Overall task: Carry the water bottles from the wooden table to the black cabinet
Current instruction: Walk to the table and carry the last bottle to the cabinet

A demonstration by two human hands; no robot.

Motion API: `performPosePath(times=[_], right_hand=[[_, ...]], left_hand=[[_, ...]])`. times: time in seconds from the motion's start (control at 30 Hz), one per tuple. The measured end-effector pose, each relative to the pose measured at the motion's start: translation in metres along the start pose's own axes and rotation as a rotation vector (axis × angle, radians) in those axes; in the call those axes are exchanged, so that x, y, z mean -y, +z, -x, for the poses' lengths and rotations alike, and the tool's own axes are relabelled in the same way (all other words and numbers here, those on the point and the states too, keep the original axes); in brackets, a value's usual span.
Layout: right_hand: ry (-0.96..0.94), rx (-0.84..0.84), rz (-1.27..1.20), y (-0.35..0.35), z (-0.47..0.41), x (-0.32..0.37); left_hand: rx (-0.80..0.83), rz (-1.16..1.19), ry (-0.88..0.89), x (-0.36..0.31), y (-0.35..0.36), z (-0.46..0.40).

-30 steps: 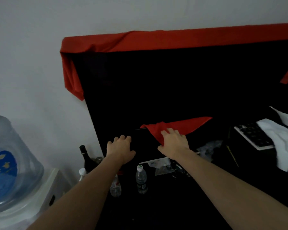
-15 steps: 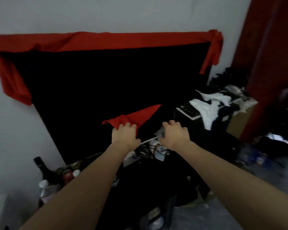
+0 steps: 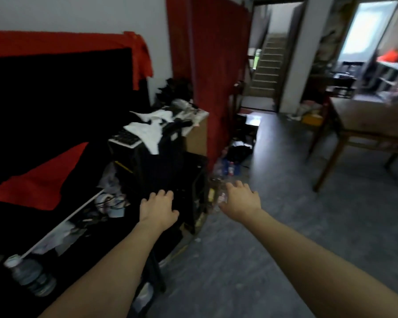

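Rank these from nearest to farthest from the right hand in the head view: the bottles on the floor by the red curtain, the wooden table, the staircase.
From the right hand:
1. Bottles on the floor, just beyond the fingers, at the foot of the red curtain.
2. Wooden table, off to the right across the floor.
3. Staircase, through the far doorway.

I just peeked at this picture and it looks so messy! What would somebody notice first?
Probably the two bare arms reaching forward, left hand and right hand, both open and holding nothing. Next, the bright red cloth on the black cabinet at the left. A water bottle lies at the bottom left, and a wooden table stands far right.
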State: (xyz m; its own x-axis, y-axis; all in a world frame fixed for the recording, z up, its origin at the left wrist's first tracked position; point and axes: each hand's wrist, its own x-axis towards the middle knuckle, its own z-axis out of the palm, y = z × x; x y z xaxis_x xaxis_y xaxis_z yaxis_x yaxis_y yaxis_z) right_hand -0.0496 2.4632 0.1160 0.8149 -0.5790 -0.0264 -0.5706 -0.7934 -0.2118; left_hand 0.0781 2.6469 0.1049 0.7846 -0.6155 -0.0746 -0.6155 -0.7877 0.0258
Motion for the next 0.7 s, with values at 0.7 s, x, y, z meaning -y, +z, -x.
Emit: performPosePath(times=[0.7], right_hand=[[0.713, -0.093, -0.052, -0.084, 0.148, -0.434]], left_hand=[[0.087, -0.076, 0.606, -0.491, 0.005, -0.012]])
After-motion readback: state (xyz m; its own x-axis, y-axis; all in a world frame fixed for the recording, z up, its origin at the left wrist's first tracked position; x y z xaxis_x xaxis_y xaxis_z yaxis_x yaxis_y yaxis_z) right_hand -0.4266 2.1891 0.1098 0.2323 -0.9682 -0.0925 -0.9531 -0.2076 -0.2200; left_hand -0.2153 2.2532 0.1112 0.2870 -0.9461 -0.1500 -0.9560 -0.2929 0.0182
